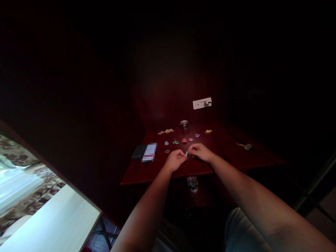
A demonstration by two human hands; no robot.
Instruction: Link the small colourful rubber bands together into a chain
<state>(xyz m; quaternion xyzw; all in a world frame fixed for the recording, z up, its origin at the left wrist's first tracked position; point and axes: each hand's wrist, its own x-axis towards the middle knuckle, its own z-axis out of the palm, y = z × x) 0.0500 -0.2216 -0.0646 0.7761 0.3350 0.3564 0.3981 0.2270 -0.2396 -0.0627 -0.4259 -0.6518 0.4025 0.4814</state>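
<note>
Near the front of the dark red desk (pixel 154 175), my left hand (pixel 176 159) pinches a small green band (pixel 186 153). My right hand (pixel 198 151) is closed just beside it, fingertips pressed together; whatever they hold is too small to make out. Beyond my hands lie loops sorted by colour: blue loops (pixel 166 143), green loops (pixel 175 142), red-orange loops (pixel 184 140), pink loops (pixel 190 139), purple loops (pixel 197 135) and yellow loops (pixel 208 131). A single greenish loop (pixel 167 151) rests left of my hands. Farther back is a multicoloured chain of loops (pixel 166 131).
A clear lidded jar (pixel 184 125) stands at the back, below a wall socket (pixel 202 103) with a plug in it. On the left lie a black case (pixel 138 152) and a blurred phone-like item (pixel 149 152). A bottle (pixel 193 184) stands below the desk edge; a cable end (pixel 246 146) lies right.
</note>
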